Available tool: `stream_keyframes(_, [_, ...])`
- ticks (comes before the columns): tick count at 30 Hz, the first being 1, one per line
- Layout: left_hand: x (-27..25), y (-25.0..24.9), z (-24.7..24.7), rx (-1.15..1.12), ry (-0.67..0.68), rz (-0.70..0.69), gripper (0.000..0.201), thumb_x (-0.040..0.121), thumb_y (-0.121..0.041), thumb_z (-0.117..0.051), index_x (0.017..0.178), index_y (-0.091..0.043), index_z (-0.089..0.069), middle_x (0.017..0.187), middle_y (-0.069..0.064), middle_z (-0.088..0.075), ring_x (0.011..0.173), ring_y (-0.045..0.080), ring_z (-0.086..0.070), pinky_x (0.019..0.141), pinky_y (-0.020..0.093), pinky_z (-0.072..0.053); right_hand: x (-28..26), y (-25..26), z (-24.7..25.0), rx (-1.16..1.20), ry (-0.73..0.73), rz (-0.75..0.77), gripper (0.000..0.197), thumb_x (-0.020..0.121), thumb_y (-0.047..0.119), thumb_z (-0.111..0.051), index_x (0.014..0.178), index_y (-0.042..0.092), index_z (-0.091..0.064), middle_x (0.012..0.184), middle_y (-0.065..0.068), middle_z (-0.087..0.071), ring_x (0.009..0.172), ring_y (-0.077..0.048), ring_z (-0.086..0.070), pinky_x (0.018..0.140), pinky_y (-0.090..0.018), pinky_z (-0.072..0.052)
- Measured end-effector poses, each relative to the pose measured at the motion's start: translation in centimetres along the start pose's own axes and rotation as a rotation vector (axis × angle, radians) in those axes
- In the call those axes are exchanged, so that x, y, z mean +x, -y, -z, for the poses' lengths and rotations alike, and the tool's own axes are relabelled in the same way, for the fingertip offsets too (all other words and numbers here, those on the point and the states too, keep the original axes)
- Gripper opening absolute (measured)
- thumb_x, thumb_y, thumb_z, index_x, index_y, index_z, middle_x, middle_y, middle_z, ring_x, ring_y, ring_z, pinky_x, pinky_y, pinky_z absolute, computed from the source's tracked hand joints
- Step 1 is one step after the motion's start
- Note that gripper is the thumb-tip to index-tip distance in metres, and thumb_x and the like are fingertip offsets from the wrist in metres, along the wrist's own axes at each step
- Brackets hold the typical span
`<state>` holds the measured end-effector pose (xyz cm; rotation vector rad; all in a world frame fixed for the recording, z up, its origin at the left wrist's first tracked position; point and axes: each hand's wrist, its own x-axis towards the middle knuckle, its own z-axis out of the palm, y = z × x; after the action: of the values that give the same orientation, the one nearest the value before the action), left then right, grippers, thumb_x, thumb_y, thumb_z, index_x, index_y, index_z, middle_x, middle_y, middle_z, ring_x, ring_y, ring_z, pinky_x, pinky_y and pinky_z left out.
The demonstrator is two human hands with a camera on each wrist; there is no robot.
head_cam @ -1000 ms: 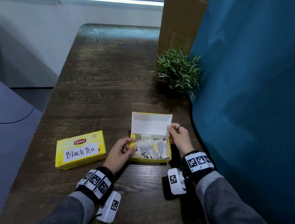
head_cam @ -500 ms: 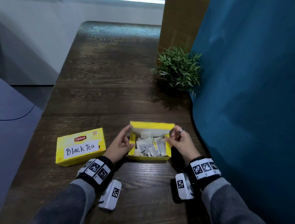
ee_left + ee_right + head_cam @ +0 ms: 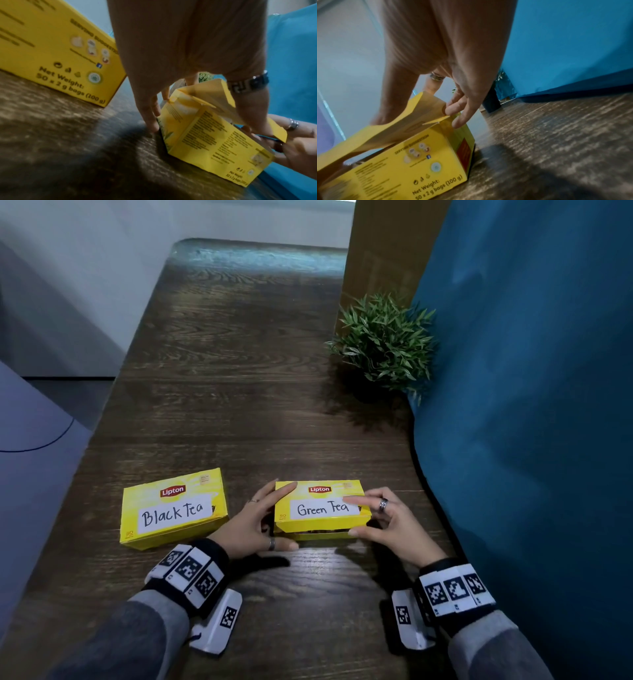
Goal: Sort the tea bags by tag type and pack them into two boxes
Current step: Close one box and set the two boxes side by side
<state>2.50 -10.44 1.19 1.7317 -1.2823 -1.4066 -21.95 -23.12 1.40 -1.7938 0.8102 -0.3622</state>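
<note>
Two yellow Lipton boxes sit on the dark wooden table (image 3: pixel 239 392). The Black Tea box (image 3: pixel 173 508) lies closed at the left, untouched. My hands are at the Green Tea box (image 3: pixel 322 508), whose lid is down with a narrow gap along the front, so the tea bags are hidden. My left hand (image 3: pixel 257 518) lies against its left end with straight fingers on the lid's corner and the thumb along the front. My right hand (image 3: pixel 387 518) pinches the lid's front right part, index finger on top and thumb at the front. In the wrist views the lid flap (image 3: pixel 214 94) (image 3: pixel 423 116) stands slightly raised.
A small potted plant (image 3: pixel 383 344) stands at the back right against a blue curtain (image 3: pixel 531 405) that runs along the table's right side. The table's left edge drops to the floor (image 3: pixel 30 419). Bare wood stretches beyond the boxes.
The Green Tea box's lid has swung from upright down over the tea bags, showing its label. Both hands moved from the box's rim onto the lid.
</note>
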Motion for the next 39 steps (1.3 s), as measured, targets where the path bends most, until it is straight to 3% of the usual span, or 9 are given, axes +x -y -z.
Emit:
stream_keyframes(4, [0.0, -0.2, -0.2, 0.058, -0.075, -0.038, 0.074, 0.079, -0.027, -0.071, 0.128, -0.059, -0.025, 0.158, -0.003, -0.004, 0.135, 0.002, -0.010, 0.102, 0.018, -0.023, 0.4, -0.1, -0.5, -0.147, -0.056, 0.051, 0.052, 0.072, 0.016, -0.078, 0.114, 0.040, -0.060, 0.092, 0.011, -0.042, 0.086, 0.006, -0.045, 0.083, -0.006, -0.036])
stream_keyframes(9, [-0.2, 0.2, -0.2, 0.057, -0.044, -0.050, 0.078, 0.081, -0.022, -0.071, 0.104, -0.084, -0.029, 0.142, -0.017, -0.009, 0.132, -0.001, -0.013, 0.088, -0.010, -0.019, 0.1, -1.0, -0.8, -0.256, -0.048, 0.059, 0.054, 0.073, 0.022, -0.077, 0.117, 0.046, -0.057, 0.084, 0.010, -0.035, 0.082, -0.002, -0.041, 0.083, -0.008, -0.033])
stream_keyframes(14, [-0.2, 1.1, -0.2, 0.118, -0.013, -0.035, 0.075, 0.076, -0.027, -0.075, 0.113, -0.078, -0.034, 0.155, -0.011, -0.001, 0.143, 0.012, -0.018, 0.117, 0.032, -0.024, -0.3, -1.4, -0.9, -0.241, -0.062, 0.059, 0.049, 0.073, 0.021, -0.077, 0.111, 0.045, -0.060, 0.082, 0.008, -0.035, 0.079, 0.000, -0.041, 0.082, -0.008, -0.034])
stream_keyframes(21, [-0.2, 1.7, -0.5, 0.187, -0.025, -0.039, 0.079, 0.077, -0.027, -0.075, 0.111, -0.081, -0.028, 0.156, -0.009, 0.001, 0.145, 0.012, -0.007, 0.117, 0.029, -0.016, -0.4, -1.5, -1.1, -0.223, -0.056, 0.017, 0.050, 0.074, 0.022, -0.076, 0.107, 0.055, -0.059, 0.084, 0.008, -0.035, 0.082, 0.001, -0.044, 0.082, -0.005, -0.034])
stream_keyframes(26, [-0.9, 0.1, -0.2, 0.346, -0.016, 0.003, 0.079, 0.079, -0.027, -0.073, 0.122, -0.070, -0.023, 0.157, -0.008, 0.000, 0.145, 0.017, -0.006, 0.119, 0.038, -0.016, -0.4, -0.2, -1.3, -0.317, -0.060, -0.017, 0.071, 0.071, 0.025, -0.079, 0.124, 0.054, -0.042, 0.127, 0.006, -0.027, 0.118, -0.003, -0.033, 0.105, -0.020, -0.029])
stream_keyframes(29, [-2.0, -0.8, 1.0, 0.404, -0.178, -0.050, 0.084, 0.078, -0.024, -0.074, 0.126, -0.068, -0.021, 0.155, -0.004, -0.016, 0.142, 0.018, -0.015, 0.116, 0.032, -0.020, 0.3, 0.6, -1.4, -0.386, 0.006, -0.070, 0.085, 0.070, 0.029, -0.080, 0.134, 0.052, -0.030, 0.146, 0.013, -0.009, 0.129, -0.004, -0.020, 0.111, -0.026, -0.020])
stream_keyframes(31, [-3.1, -1.1, 2.5, 0.422, -0.360, -0.038, 0.080, 0.077, -0.021, -0.075, 0.134, -0.052, -0.030, 0.152, 0.001, -0.028, 0.139, 0.021, -0.022, 0.112, 0.032, -0.022, 0.9, 1.2, -1.7, -0.438, 0.085, -0.111, 0.088, 0.070, 0.031, -0.079, 0.138, 0.051, -0.026, 0.151, 0.018, 0.000, 0.137, -0.011, -0.016, 0.114, -0.037, -0.024])
stream_keyframes(35, [-5.5, 0.2, 6.3, 0.528, -0.646, 0.204, 0.091, 0.067, -0.034, -0.082, 0.141, -0.041, -0.030, 0.149, 0.003, -0.036, 0.136, 0.029, -0.029, 0.107, 0.048, -0.027, 2.1, 2.4, -2.8, -0.571, 0.162, -0.173, 0.090, 0.072, 0.036, -0.077, 0.142, 0.047, -0.022, 0.154, 0.020, 0.003, 0.141, -0.026, -0.014, 0.110, -0.050, -0.031])
stream_keyframes(39, [-7.2, 2.7, 8.3, 0.581, -0.443, 0.615, 0.110, 0.065, -0.043, -0.081, 0.146, -0.046, -0.007, 0.159, 0.001, -0.003, 0.144, 0.036, -0.004, 0.109, 0.064, -0.011, 3.6, 3.5, -3.7, -0.595, 0.128, -0.188, 0.087, 0.077, 0.034, -0.073, 0.145, 0.040, -0.020, 0.156, 0.012, 0.002, 0.141, -0.028, -0.014, 0.111, -0.047, -0.029])
